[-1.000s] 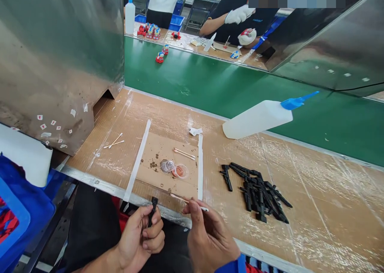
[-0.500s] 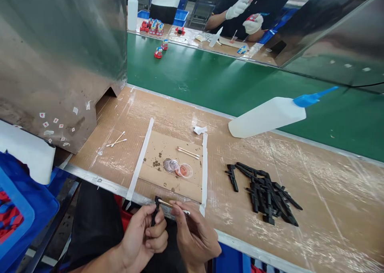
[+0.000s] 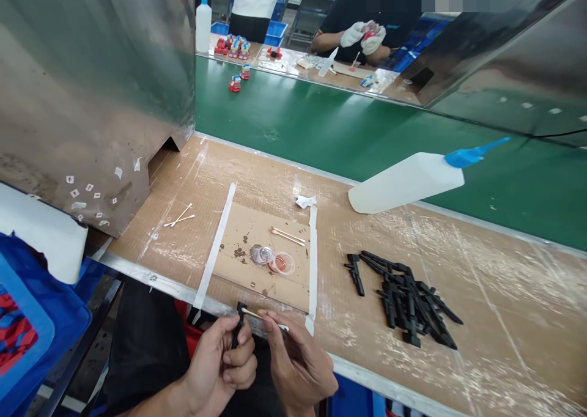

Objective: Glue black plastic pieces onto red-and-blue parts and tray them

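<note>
My left hand (image 3: pixel 222 365) grips a small black plastic part (image 3: pixel 238 326) upright at the table's near edge. My right hand (image 3: pixel 296 365) pinches a cotton swab (image 3: pixel 263 318) whose tip touches the top of that part. Just beyond, two tiny clear cups (image 3: pixel 273 259), one with reddish liquid, sit on a taped cardboard sheet (image 3: pixel 261 252) beside two spare swabs (image 3: pixel 287 236). A heap of several similar black parts (image 3: pixel 406 299) lies to the right of my hands.
A white squeeze bottle with a blue nozzle (image 3: pixel 415 177) lies tilted by the green conveyor belt (image 3: pixel 321 126). Two more swabs (image 3: pixel 178 218) lie left. A metal housing (image 3: pixel 87 93) stands at left, a blue bin (image 3: pixel 27 337) below it. Across the belt, a person's gloved hands (image 3: pixel 367 35) work; small red toys (image 3: pixel 235 84) ride the belt.
My right hand has moved left, bringing the swab tip from beside the black part onto its top. My left hand has kept the part nearly still.
</note>
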{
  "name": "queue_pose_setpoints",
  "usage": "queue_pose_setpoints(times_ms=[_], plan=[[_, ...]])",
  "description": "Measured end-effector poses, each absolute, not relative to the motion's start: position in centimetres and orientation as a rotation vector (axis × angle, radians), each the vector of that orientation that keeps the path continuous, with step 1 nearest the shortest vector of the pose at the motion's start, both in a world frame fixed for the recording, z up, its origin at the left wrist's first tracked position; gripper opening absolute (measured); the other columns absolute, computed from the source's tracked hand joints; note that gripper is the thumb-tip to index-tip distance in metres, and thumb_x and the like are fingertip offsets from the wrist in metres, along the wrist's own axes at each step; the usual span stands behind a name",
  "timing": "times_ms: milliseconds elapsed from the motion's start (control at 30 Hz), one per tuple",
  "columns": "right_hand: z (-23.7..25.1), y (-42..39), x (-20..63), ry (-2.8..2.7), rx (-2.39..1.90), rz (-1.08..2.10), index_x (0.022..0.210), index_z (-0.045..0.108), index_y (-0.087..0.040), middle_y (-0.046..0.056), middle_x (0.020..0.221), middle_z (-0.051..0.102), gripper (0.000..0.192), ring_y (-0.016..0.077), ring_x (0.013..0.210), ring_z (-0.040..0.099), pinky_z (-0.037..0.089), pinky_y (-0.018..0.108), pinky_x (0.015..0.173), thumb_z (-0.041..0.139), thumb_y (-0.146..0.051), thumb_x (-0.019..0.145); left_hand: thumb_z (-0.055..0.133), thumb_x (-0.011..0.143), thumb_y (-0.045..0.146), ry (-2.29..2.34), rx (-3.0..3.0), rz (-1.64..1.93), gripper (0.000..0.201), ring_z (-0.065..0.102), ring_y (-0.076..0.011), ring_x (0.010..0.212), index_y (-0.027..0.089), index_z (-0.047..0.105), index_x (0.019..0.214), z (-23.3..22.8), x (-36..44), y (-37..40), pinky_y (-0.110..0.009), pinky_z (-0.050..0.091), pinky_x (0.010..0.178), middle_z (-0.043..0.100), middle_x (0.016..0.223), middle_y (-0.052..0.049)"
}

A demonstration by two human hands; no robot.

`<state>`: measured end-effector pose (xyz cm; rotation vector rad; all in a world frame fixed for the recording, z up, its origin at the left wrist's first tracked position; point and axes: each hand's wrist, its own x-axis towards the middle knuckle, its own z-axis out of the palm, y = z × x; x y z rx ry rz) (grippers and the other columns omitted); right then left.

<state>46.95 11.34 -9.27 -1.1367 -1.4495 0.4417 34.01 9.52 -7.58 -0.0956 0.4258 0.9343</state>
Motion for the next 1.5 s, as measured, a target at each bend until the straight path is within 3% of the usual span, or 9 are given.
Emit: queue_pose_setpoints(times_ms=[1100,1500], plan=[[-9.87,11.05,47.28,-1.451,-1.151,0.392,0.098,0.073,-0.023,0.003,0.083,0.075,0.027,0.0201,0.067,0.07,0.059,0.033,0.062,0.072,-0.002,0.081,0.068,0.082,0.051,0.475,-0.036,0.949,0.039,0.014,-0.0025,0.033,0.018,0.051,0.07,-8.28,34.4,9.4,-0.019,0.012,0.038,0.026,0.043,0.013],[-9.42,11.27,46.84,-1.345,-1.157,0.443,0.093,0.074,-0.021,0.002,0.08,0.075,0.017,0.0171,0.062,0.07,0.058,0.027,0.059,0.074,-0.007,0.083,0.069,0.081,0.05,0.426,-0.049,0.955,0.039,0.015,-0.0023,0.033,0.017,0.052,0.07,-8.64,34.4,9.21,-0.018,0.013,0.037,0.028,0.042,0.013]])
